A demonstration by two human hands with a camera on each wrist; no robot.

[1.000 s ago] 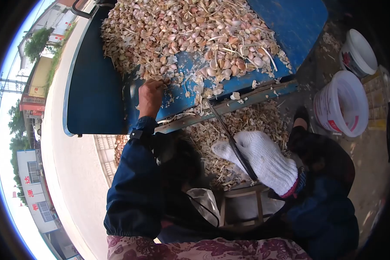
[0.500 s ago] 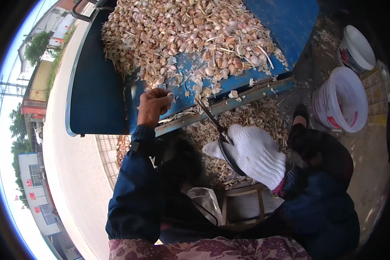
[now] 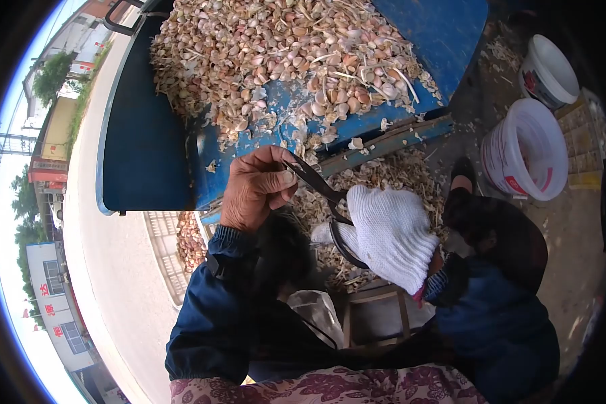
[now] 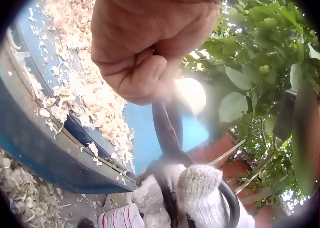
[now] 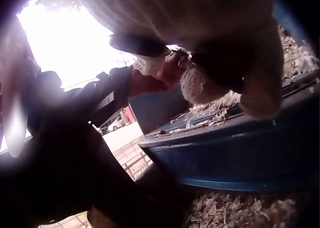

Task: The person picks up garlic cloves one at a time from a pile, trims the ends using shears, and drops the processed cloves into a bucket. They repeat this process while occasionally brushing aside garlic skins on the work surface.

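The bare left hand (image 3: 252,188) has its thumb and curled fingers together at the blade tips of dark scissors (image 3: 310,176), beyond the front edge of a blue metal tray (image 3: 141,151). A small pale piece shows faintly between its fingertips; what it is cannot be told. In a white knit glove, the right hand (image 3: 394,232) grips the scissors by their looped handles. In the left wrist view the blades (image 4: 167,128) rise from the gloved fingers (image 4: 200,188) to the bare hand (image 4: 150,53). Garlic cloves (image 3: 283,54) with loose skins and stems cover the tray.
Two white buckets (image 3: 526,151) (image 3: 551,71) stand at the right. Skins and stems (image 3: 411,178) lie heaped below the tray's edge. A pale crate (image 3: 161,246) holding garlic is at the left, and a wooden-framed stool (image 3: 377,316) is near the person's legs.
The left hand has come away from the garlic on the tray, back toward the body, and now meets the scissor tips. The gloved hand has shifted slightly left and turned the scissors.
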